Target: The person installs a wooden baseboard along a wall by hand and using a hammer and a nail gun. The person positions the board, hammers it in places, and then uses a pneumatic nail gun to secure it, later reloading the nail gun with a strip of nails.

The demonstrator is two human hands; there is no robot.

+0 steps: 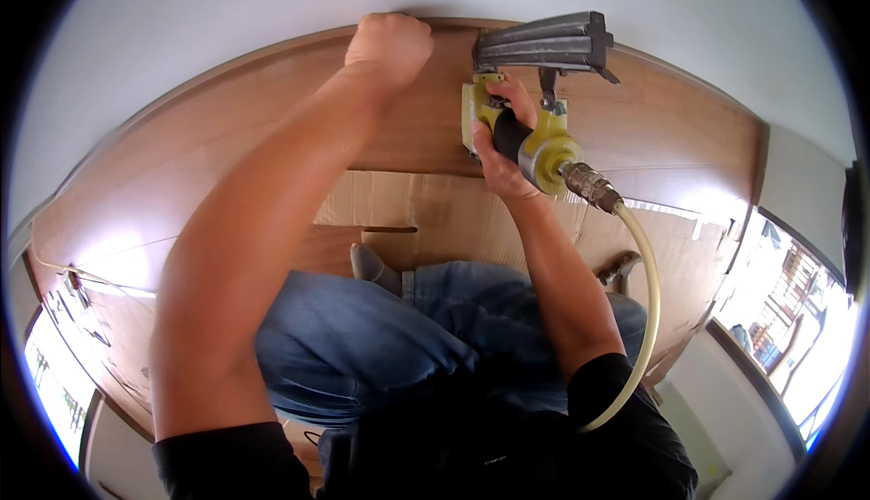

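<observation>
My right hand is wrapped around the black grip of a yellow-green pneumatic nail gun. Its long dark magazine points to the right, and its nose end is close to a brown wooden panel. A pale air hose runs from the metal coupling on the handle down past my right arm. To the left of the tool, my left hand is closed in a fist at the panel's far edge, beside the white wall. The undersides of its fingers are hidden, so what they grip cannot be made out.
Brown cardboard covers the floor between the panel and my bent legs in jeans. A dark curved object lies near my right knee. A cord hangs at the far left. Bright windows open at both sides.
</observation>
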